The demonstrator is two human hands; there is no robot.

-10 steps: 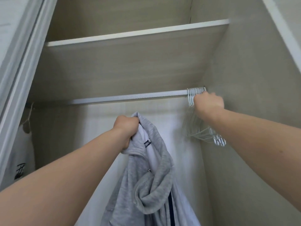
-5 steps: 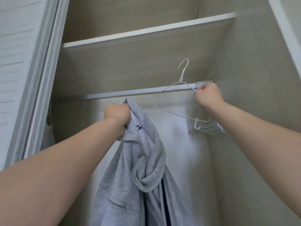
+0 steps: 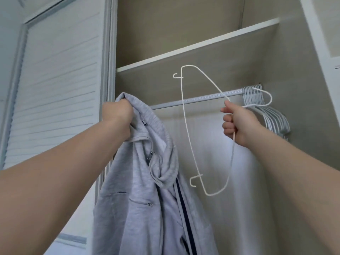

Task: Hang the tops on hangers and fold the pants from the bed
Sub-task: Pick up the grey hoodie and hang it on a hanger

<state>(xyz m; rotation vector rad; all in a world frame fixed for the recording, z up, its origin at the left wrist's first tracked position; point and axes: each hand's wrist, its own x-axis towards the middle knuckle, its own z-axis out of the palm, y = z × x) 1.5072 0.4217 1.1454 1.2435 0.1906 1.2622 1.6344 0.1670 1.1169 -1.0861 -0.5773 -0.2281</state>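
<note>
The left hand (image 3: 117, 116) is gripping the grey hooded top (image 3: 147, 190) in a closed fist at the bunched collar, holding it up in front of the open wardrobe while the body and hood are hanging straight down below. The right hand (image 3: 239, 126) is clamping its curled fingers round the neck of a white wire hanger (image 3: 187, 137), thumb pressing on the wire. The hanger is standing on end: its long bar is running nearly upright between the two hands, one shoulder tip pointing up past the rail (image 3: 193, 100), the other dangling low, just beside the top's hood. Its hook is pointing right, toward the spare hangers (image 3: 272, 120) bunched at the rail's far end, and it is probably sitting clear of the rail, though the overlap is making that hard to confirm. The collar opening is lying to the left of the hanger, under the left fist, so the next move is likely calling for the right hand to be tipping the bar level and feeding the lower tip leftward into the neck
</note>
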